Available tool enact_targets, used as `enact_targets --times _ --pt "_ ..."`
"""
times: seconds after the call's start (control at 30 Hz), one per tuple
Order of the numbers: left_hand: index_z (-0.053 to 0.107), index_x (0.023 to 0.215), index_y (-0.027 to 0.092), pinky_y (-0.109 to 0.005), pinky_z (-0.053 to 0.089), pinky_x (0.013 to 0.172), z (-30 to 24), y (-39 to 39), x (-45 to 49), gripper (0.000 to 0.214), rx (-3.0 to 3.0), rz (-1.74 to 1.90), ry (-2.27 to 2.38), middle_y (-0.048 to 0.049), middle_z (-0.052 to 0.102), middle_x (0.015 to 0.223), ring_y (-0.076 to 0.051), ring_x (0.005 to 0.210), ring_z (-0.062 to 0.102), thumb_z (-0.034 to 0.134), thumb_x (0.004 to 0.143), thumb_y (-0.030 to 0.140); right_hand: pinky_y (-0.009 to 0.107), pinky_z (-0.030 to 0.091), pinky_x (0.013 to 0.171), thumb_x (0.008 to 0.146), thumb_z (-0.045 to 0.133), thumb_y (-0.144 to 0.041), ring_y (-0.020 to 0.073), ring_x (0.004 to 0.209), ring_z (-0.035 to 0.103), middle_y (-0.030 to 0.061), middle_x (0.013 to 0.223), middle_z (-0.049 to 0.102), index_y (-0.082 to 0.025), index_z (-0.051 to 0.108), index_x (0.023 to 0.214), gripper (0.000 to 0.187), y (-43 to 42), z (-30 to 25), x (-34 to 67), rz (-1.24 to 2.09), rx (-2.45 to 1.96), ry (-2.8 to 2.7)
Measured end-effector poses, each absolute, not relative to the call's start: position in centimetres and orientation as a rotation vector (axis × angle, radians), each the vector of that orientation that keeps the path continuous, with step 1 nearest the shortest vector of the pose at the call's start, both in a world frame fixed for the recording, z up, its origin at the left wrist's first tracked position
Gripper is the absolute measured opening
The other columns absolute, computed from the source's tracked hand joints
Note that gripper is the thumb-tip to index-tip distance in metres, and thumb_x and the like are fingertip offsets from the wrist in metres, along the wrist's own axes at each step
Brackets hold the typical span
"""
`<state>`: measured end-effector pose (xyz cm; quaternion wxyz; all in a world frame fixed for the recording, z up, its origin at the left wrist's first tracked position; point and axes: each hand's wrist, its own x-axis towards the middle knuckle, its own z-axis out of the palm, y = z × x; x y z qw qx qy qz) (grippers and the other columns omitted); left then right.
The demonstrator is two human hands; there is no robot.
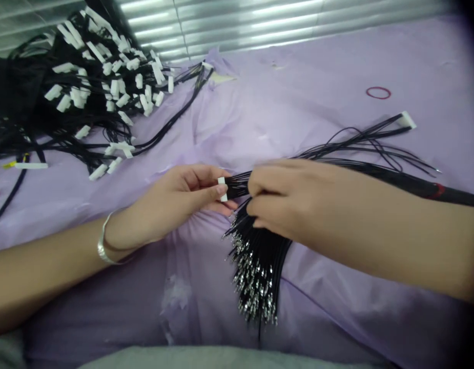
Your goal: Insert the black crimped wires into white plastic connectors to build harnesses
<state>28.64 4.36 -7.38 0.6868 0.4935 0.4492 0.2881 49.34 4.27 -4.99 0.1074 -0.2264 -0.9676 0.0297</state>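
Black wire bundle (pixel 260 256) lies mid-tabletop (pixel 317 66), toward the near edge. My left hand (pixel 175 197) pinches its white connector (pixel 222 188); my right hand (pixel 286 197) is closed around that bundle. Light and limp, I judge; better to grip the insulation, not the tips.

Right hand (pixel 286 197) covers the wire bundle's (pixel 260 261) middle.

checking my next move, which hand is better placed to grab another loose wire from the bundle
Probably the right hand: it grips the bundle of terminal-tipped black wires right beside the white connector, so the loose ends lie just under it. The left hand is busy pinching that connector.
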Motion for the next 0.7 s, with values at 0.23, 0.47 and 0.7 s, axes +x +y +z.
enact_targets --times 0.23,0.47,0.7 --pt "0.071 0.097 0.014 -0.023 0.057 0.076 -7.56 4.38 28.42 0.014 1.138 0.644 0.984 -0.005 0.072 0.092 -0.014 0.08 0.069 0.064 0.084 0.015 0.029 0.043 0.072 0.087 0.05 -0.008 0.0151 0.077 0.054 0.0057 0.086 0.062 -0.013 0.066 0.085 0.017 4.4 -5.98 49.11 0.393 -0.642 -2.83" --pt "0.07 0.099 0.014 -0.021 0.055 0.076 -7.54 4.42 28.41 0.015 1.169 0.635 0.974 -0.0053 0.072 0.091 -0.014 0.084 0.068 0.062 0.086 0.015 0.024 0.038 0.064 0.088 0.054 -0.018 0.0097 0.067 0.054 -0.0011 0.075 0.064 -0.017 0.066 0.077 0.017 4.62 -5.21 48.84 0.619 -0.965 -2.623" --pt "0.07 0.093 0.014 -0.025 0.055 0.082 -7.37 4.55 28.52 0.013 1.203 0.612 0.943 -0.0053 0.071 0.094 -0.015 0.086 0.066 0.058 0.088 0.014 0.024 0.038 0.066 0.087 0.053 -0.018 0.0099 0.072 0.054 -0.0003 0.079 0.062 -0.015 0.063 0.076 0.015 4.38 -5.41 48.4 0.594 -1.075 -2.514"
